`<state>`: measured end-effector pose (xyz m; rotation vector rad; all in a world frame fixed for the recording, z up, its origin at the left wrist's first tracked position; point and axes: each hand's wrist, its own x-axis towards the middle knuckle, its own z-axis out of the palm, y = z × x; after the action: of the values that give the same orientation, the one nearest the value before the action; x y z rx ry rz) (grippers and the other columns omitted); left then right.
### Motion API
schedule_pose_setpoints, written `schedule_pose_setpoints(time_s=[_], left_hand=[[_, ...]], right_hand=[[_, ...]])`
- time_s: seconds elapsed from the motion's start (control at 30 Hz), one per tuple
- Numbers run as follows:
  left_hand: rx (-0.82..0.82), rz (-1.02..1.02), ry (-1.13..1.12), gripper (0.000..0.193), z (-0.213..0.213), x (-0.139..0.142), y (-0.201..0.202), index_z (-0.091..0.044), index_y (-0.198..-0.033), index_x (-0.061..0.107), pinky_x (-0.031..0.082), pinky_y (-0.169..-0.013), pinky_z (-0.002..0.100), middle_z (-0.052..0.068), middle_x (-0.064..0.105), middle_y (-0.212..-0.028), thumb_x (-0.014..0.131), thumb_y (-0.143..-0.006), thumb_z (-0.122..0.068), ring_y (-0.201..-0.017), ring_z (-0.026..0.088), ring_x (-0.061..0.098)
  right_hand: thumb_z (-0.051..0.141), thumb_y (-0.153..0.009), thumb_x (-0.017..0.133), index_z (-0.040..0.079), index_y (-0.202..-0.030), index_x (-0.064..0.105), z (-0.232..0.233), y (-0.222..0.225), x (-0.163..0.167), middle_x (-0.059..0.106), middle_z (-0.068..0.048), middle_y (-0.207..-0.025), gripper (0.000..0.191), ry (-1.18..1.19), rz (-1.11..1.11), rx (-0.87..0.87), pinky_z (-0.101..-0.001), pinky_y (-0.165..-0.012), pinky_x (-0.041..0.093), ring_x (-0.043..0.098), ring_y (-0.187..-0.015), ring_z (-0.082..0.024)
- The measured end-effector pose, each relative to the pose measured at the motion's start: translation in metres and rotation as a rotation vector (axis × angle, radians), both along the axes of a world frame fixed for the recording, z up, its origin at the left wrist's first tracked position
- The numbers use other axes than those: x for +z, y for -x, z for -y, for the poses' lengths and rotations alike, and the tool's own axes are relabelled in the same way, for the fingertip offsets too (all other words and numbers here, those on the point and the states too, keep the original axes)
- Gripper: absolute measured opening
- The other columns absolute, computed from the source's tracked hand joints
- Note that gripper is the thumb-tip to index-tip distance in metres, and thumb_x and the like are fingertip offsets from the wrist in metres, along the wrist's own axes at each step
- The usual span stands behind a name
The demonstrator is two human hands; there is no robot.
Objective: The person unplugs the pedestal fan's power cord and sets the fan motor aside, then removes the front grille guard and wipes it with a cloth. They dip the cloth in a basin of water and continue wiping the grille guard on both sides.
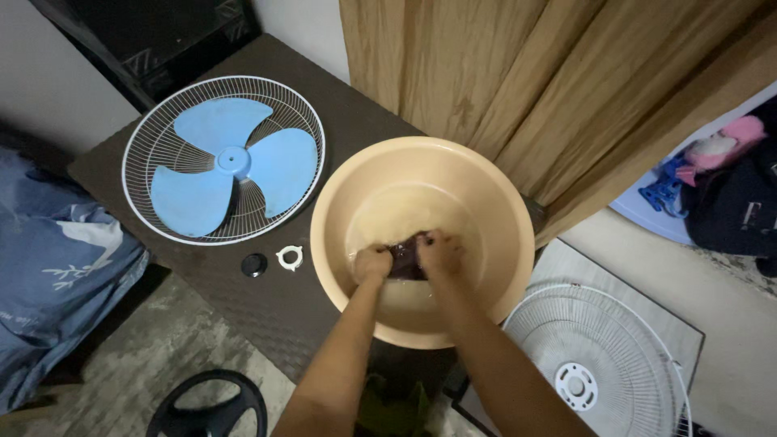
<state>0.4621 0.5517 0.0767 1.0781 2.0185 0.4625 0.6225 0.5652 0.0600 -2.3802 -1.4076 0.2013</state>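
Both hands, left hand [372, 264] and right hand [438, 252], are gripping a dark cloth [406, 260] in the basin [332, 194] overhanging the surface's near edge; hard wringing is risking tipping or slopping.

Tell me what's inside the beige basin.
The basin holds water, both hands, left and right, gripping a dark cloth. The hands cover most of the cloth.

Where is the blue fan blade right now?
The blue fan blade lies inside a white grille on the dark table, left of the basin.
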Motion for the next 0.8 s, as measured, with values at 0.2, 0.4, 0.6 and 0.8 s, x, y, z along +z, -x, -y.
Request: schedule_pose_setpoints(time_s=[0.2, 0.4, 0.6, 0.8], left_hand=[[0.49, 0.539, -0.191, 0.043, -0.001, -0.044, -0.021, -0.005, -0.111, 0.07, 0.056, -0.083, 0.043, 0.015, 0.075, -0.101, 0.075, -0.084, -0.037, -0.09, 0.029, 0.071], [0.531, 1.19, -0.024, 0.054, 0.001, -0.05, -0.027, -0.004, -0.105, 0.072, 0.057, -0.068, 0.037, 0.012, 0.075, -0.093, 0.051, -0.099, -0.053, -0.078, 0.025, 0.07], [0.559, 1.09, -0.06, 0.042, 0.011, -0.039, -0.051, -0.004, -0.104, 0.075, 0.049, -0.063, 0.04, 0.01, 0.07, -0.09, 0.067, -0.098, -0.045, -0.071, 0.024, 0.062], [0.25, -0.001, -0.267, 0.028, 0.024, 0.014, -0.034, -0.022, -0.107, 0.079, 0.053, -0.091, 0.042, 0.012, 0.071, -0.105, 0.075, -0.087, -0.041, -0.098, 0.03, 0.068]], right_hand=[[0.034, -0.081, 0.079, 0.005, -0.099, 0.073, 0.024, 0.056, 0.011, 0.075, -0.012, -0.093, 0.035, -0.054, -0.769, 0.082, -0.0382, -0.082, 0.057, 0.072, -0.088, -0.028], [0.015, -0.078, 0.082, 0.002, -0.095, 0.066, 0.038, 0.082, 0.034, 0.068, -0.016, -0.09, 0.027, -0.548, -0.619, 0.296, -0.04, -0.075, 0.054, 0.066, -0.082, -0.032], [0.03, -0.089, 0.073, 0.005, -0.089, 0.072, 0.013, 0.056, 0.048, 0.073, -0.015, -0.082, 0.025, -0.335, -0.566, 0.304, -0.0429, -0.07, 0.055, 0.07, -0.074, -0.032], [0.053, -0.102, 0.047, 0.011, -0.096, 0.075, 0.001, 0.004, 0.047, 0.073, -0.016, -0.1, 0.051, 0.072, 0.062, 0.389, -0.0474, -0.086, 0.053, 0.069, -0.093, -0.034]])
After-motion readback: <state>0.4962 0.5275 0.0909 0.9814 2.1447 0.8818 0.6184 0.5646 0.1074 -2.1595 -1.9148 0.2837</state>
